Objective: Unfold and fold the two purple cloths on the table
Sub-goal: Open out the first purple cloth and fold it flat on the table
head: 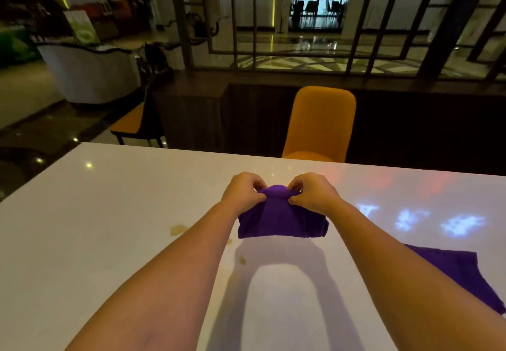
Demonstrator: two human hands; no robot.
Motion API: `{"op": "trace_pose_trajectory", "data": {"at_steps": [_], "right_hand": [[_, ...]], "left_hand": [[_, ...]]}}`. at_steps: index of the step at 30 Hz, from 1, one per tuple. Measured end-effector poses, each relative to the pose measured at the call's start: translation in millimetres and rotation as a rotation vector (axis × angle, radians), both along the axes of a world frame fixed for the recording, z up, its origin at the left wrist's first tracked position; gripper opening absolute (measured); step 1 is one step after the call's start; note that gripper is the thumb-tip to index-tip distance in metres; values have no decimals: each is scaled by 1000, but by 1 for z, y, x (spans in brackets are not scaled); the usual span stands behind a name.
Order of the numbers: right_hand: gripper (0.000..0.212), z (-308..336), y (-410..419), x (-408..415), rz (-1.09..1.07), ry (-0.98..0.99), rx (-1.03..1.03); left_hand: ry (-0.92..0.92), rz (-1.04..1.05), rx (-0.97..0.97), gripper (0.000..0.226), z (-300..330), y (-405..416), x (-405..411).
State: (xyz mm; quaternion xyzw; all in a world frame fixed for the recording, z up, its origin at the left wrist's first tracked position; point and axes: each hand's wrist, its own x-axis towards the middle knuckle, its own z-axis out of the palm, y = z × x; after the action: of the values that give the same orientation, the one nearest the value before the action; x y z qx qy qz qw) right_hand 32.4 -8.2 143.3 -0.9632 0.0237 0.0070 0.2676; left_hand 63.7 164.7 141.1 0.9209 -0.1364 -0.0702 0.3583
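A purple cloth (276,219) hangs above the white table (109,214), held up by its top edge. My left hand (245,193) pinches the left part of that edge and my right hand (315,193) pinches the right part, the two hands close together. The cloth's lower edge hangs just over the tabletop and casts a shadow below. A second purple cloth (465,276) lies flat on the table at the right, partly hidden behind my right forearm.
An orange chair (320,123) stands at the table's far edge, and another orange-seated chair (137,123) at the far left. Small yellowish stains (178,230) mark the tabletop left of my left forearm. Blue light patches (438,222) fall on the table at the right.
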Motion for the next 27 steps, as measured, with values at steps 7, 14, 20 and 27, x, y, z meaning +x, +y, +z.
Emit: {"op": "trace_pose_trajectory", "data": {"at_steps": [7, 14, 20, 27], "right_hand": [[23, 2, 36, 13, -71, -10, 19], [22, -19, 41, 11, -50, 52, 8], [23, -41, 48, 15, -42, 120, 21], [22, -84, 52, 22, -100, 233, 38]], "left_hand": [[-10, -71, 23, 15, 5, 33, 27], [35, -65, 25, 13, -23, 35, 26], [101, -71, 23, 13, -45, 45, 32], [188, -109, 36, 14, -89, 48, 45]]}}
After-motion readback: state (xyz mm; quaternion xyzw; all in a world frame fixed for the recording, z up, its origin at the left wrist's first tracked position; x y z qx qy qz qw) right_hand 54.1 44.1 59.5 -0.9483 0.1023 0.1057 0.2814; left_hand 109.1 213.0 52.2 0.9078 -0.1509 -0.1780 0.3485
